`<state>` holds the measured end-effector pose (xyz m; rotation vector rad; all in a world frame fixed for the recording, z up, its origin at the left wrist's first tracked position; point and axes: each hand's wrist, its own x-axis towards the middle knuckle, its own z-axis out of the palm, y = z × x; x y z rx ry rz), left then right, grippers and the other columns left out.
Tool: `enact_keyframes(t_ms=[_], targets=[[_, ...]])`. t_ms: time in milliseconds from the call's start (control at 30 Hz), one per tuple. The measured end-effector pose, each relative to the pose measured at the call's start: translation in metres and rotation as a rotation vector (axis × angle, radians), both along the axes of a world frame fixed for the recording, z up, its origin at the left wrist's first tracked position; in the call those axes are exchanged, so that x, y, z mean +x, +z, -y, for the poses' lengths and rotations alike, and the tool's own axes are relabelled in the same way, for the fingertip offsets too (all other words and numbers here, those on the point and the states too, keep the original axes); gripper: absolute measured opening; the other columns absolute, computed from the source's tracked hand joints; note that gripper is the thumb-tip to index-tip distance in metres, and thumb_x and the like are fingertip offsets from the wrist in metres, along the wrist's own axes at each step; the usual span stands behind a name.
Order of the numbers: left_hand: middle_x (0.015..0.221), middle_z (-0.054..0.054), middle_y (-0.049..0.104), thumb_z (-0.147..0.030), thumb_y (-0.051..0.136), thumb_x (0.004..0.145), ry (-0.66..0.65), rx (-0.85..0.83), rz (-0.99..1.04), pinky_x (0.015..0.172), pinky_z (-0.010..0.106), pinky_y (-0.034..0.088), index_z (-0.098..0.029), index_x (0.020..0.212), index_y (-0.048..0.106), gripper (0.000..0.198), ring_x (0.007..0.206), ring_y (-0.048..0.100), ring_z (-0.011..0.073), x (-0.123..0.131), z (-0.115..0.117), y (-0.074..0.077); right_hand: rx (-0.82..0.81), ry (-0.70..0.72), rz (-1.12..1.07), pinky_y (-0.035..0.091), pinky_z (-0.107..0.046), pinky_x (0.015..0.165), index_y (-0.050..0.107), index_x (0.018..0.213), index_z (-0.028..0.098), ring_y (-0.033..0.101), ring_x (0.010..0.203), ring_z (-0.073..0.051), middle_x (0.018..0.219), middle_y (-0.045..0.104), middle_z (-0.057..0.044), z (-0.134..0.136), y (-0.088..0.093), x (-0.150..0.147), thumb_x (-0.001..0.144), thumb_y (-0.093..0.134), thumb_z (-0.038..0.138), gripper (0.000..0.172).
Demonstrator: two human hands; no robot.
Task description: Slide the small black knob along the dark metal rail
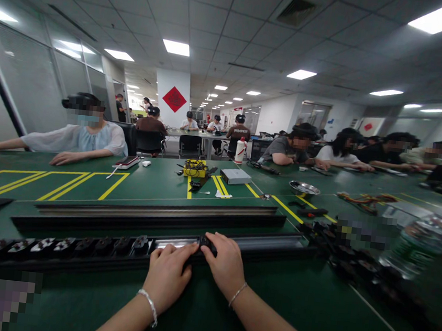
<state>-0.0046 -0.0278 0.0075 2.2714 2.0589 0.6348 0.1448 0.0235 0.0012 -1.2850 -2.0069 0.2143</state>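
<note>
A long black rail with a shiny inner channel lies across the green table in front of me. My right hand pinches a small black module at the channel, thumb on its near side. Beside it, my left hand is closed over the rail, fingers bent on the channel and the index fingertip against the module. Left of my hands, a row of black socket-like modules with metal parts sits along the rail. The underside of the pinched module is hidden.
Behind the rail lie more long black rails. More dark modules are heaped at right, near a water bottle by another person's hand. A metal bowl, a grey box and a yellow box with cables stand farther back.
</note>
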Motion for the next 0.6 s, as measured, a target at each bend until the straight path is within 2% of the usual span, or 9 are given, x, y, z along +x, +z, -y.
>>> enact_keyframes(t_ms=[233, 467, 600], targets=[[0.122, -0.003, 0.055, -0.019, 0.043, 0.073, -0.018, -0.004, -0.027, 0.087, 0.039, 0.026, -0.034, 0.121, 0.044, 0.050, 0.100, 0.048, 0.0188, 0.0012, 0.0009, -0.0008, 0.027, 0.016, 0.004, 0.033, -0.035, 0.094, 0.060, 0.107, 0.021, 0.053, 0.105, -0.019, 0.107, 0.064, -0.005, -0.0016, -0.0018, -0.0001, 0.081, 0.052, 0.029, 0.029], [0.108, -0.002, 0.063, -0.020, 0.045, 0.072, 0.000, -0.014, -0.009, 0.087, 0.039, 0.026, -0.033, 0.118, 0.045, 0.048, 0.099, 0.048, 0.0188, 0.0022, 0.0019, 0.0010, 0.034, 0.019, -0.005, 0.033, -0.035, 0.094, 0.061, 0.107, 0.021, 0.054, 0.105, -0.020, 0.106, 0.064, -0.005, -0.0024, -0.0039, 0.0003, 0.082, 0.052, 0.027, 0.027], [0.110, -0.003, 0.062, -0.019, 0.045, 0.072, -0.006, -0.006, -0.003, 0.087, 0.039, 0.025, -0.033, 0.116, 0.047, 0.046, 0.099, 0.048, 0.0188, 0.0022, 0.0022, 0.0006, 0.039, 0.028, -0.014, 0.033, -0.035, 0.094, 0.061, 0.106, 0.020, 0.054, 0.104, -0.020, 0.105, 0.064, -0.005, -0.0022, -0.0045, 0.0001, 0.081, 0.054, 0.027, 0.027]])
